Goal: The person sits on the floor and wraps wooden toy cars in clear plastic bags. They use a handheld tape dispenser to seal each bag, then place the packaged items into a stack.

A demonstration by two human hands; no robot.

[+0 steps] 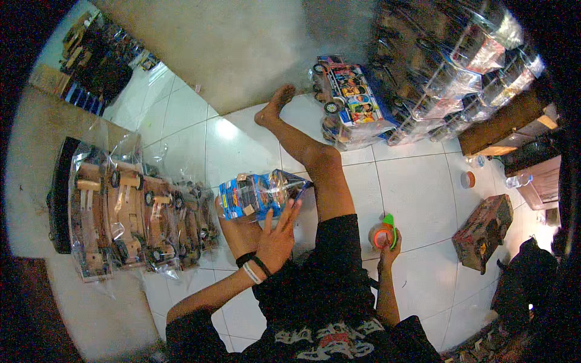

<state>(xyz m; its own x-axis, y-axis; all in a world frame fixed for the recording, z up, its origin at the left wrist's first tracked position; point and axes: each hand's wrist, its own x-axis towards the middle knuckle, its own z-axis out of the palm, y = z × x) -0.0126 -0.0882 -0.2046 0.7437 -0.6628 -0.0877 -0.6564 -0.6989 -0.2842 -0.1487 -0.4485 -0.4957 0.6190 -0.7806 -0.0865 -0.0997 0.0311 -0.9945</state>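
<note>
A blue toy truck in clear plastic lies on its side across my bent left leg. My left hand, with dark and white bands at the wrist, rests against its near side, fingers stretched out and touching the wrapping. Lower right, over the tiles, my right hand grips a tape dispenser with a green body and an orange-rimmed roll. Its fingers are partly hidden behind the dispenser.
Wrapped wooden toy trucks stand packed together at the left. More wrapped trucks are stacked far right. A worn reddish box sits on the white tile floor, near a tape roll. A wall rises ahead.
</note>
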